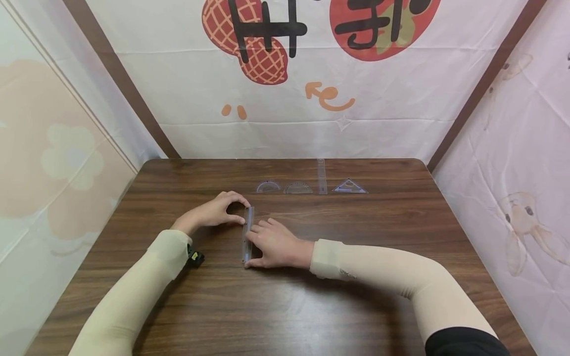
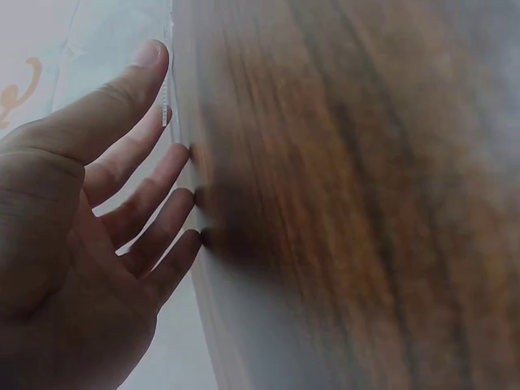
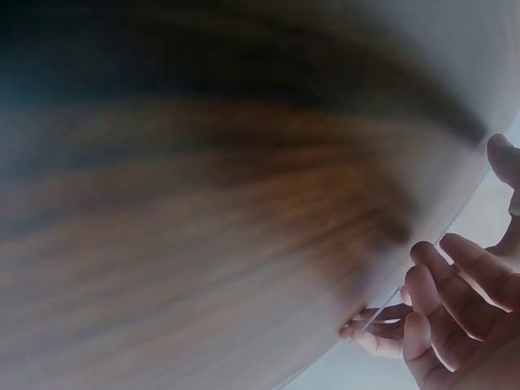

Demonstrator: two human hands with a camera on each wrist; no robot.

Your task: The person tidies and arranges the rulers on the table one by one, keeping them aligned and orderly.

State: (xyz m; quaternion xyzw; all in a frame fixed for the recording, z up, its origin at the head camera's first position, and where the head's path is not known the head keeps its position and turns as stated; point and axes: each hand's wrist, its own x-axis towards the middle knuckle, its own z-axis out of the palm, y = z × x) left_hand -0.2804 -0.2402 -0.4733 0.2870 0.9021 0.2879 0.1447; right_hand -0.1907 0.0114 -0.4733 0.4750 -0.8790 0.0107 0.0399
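Note:
A clear plastic ruler [image 1: 248, 228] lies lengthwise away from me on the wooden table, between my two hands. My left hand [image 1: 215, 210] reaches in from the left. Its index fingertip is at the ruler's far end and its thumb tip at the left edge, with a wide gap between them. From the right, my right hand [image 1: 277, 243] spreads over the near half, thumb at the near end and fingertips on the ruler's right side. Loosely bent fingers [image 2: 146, 203] show in the left wrist view; in the right wrist view, the ruler appears as a thin edge [image 3: 380, 309].
Behind the hands, a row holds a blue-marked protractor [image 1: 268, 187], a second clear protractor [image 1: 298, 188], another clear ruler [image 1: 322, 176] and a blue-marked set square [image 1: 349, 187]. Printed cloth walls [image 1: 289, 138] border the brown table [image 1: 289, 316] at the back and sides.

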